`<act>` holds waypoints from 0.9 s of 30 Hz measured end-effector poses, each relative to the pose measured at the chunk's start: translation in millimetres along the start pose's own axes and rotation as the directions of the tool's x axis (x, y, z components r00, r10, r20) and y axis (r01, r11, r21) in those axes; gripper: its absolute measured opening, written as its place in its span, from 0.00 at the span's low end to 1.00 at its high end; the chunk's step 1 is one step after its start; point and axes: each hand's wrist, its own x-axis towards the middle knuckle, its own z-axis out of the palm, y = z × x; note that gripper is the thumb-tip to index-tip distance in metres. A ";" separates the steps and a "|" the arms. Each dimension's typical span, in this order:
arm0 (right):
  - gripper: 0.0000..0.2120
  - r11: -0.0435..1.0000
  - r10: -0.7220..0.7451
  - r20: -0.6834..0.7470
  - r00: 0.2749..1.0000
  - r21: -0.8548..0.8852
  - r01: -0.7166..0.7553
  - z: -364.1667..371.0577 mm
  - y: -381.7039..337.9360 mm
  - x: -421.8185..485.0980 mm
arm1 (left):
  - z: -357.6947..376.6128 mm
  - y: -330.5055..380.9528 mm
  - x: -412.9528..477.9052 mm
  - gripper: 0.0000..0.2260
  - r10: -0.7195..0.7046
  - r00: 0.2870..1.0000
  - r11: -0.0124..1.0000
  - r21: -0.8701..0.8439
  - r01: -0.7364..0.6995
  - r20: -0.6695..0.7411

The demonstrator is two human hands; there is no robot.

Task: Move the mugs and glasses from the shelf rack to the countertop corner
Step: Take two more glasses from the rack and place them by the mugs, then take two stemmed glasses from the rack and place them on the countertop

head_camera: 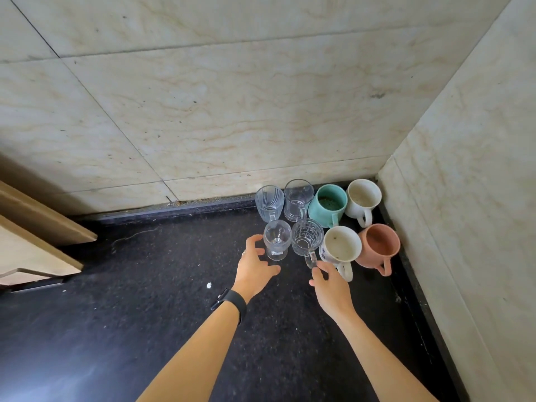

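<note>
Left hand (255,264): open, I held nothing, fingers beside the stemmed glass (277,240).
Right hand (329,282): I touched the patterned glass mug (307,242) handle; grip unclear.
Progress: eight vessels stood in the surface (145,300) corner; I judged it near done.

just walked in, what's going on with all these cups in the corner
A person is lining up drinkware in the corner of a black countertop. The left hand is open beside a stemmed glass; the right hand is at the handle of a patterned glass mug. Two more glasses and teal, white, patterned and terracotta mugs already stand there in two rows.
</note>
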 end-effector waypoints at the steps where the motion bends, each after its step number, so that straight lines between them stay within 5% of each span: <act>1: 0.19 1.000 0.003 -0.020 1.000 -0.023 -0.004 -3.5 0.4 -7.8 | -4.5 -1.6 -6.5 0.35 -0.012 1.000 0.999 0.040 0.011 0.019; 7: 0.12 0.961 -0.159 0.120 0.980 -0.208 0.182 -23.8 -7.7 -65.6 | -35.9 -8.6 -54.4 0.30 -0.010 0.988 0.912 0.408 -0.055 0.155; 12: 0.13 0.783 -0.451 0.217 0.866 -0.369 0.500 -41.2 -54.6 -102.0 | -74.4 7.4 -101.5 0.24 0.093 0.995 0.803 0.587 -0.103 0.046; 19: 0.16 0.265 -0.803 0.394 0.447 -0.436 0.860 -16.0 -166.0 -170.9 | -162.5 11.5 -220.3 0.21 0.347 0.855 0.757 0.653 -0.012 -0.386; 27: 0.16 -0.153 -0.809 0.586 -0.049 -0.129 0.980 82.2 -192.7 -328.5 | -219.0 -64.5 -436.5 0.20 0.240 0.554 0.782 0.497 0.375 -0.797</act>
